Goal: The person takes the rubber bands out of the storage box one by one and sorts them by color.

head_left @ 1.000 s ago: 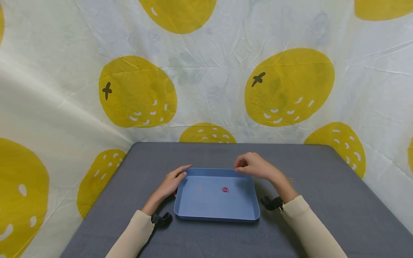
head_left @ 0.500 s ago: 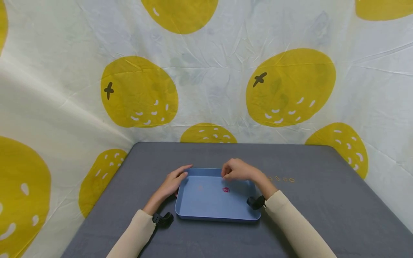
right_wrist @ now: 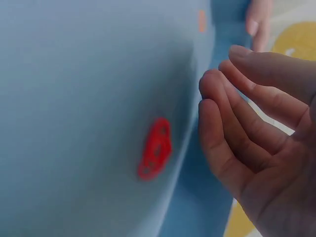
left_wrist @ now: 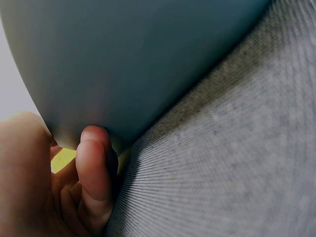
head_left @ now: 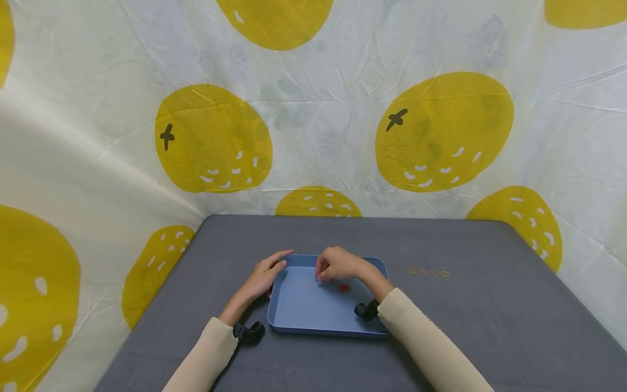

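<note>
A shallow blue tray (head_left: 318, 316) lies on the grey table. My left hand (head_left: 263, 276) holds its left side near the back corner, thumb at the rim; in the left wrist view a fingertip (left_wrist: 94, 136) touches the outer wall. Over the back of the tray is my right hand (head_left: 339, 263), its fingers loosely curled downward. The right wrist view shows nothing between its thumb and fingers (right_wrist: 212, 128). A small clump of red loops (head_left: 344, 287) rests on the tray floor below this hand. Left of the clump is a small orange thing (right_wrist: 201, 20), blurred.
Several small yellow rings (head_left: 435, 273) lie in a row on the table (head_left: 490, 316), right of the tray. A white cloth (head_left: 323, 141) printed with yellow fruit hangs behind and along the table's sides.
My right hand has moved left and a little toward me, from the tray's back right corner to over its middle. The yellow rings have come out from behind the right arm. The left hand stays put.
</note>
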The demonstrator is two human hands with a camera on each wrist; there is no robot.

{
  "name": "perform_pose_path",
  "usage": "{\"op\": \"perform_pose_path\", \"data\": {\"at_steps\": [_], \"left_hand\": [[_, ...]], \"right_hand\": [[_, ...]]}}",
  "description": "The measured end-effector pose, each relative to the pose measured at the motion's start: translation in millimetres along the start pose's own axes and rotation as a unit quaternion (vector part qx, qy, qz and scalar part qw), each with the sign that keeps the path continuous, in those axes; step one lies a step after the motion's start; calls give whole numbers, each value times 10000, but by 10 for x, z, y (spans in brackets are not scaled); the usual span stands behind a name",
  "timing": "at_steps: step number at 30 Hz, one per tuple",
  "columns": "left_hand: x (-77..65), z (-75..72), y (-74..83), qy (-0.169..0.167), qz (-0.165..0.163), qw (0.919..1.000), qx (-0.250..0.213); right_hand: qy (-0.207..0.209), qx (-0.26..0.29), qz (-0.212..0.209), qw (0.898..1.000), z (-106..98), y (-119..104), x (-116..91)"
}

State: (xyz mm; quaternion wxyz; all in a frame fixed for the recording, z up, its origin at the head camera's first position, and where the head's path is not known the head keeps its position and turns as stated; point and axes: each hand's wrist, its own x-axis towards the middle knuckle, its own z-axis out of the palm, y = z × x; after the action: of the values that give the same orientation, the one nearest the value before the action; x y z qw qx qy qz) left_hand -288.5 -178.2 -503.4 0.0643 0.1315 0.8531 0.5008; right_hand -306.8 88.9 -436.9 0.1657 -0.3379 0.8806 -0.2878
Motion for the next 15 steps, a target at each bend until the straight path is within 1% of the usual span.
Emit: {"op": "perform_pose_path", "data": {"at_steps": [5,15], "left_hand": [[4,0,8,-1,-47,10000,-2],[27,-31,22,-89,-55,9999,-83]], "right_hand": [[64,-153,2,9999,97,-15,121],[75,-100,-105,9999,155,-67,235]]}}
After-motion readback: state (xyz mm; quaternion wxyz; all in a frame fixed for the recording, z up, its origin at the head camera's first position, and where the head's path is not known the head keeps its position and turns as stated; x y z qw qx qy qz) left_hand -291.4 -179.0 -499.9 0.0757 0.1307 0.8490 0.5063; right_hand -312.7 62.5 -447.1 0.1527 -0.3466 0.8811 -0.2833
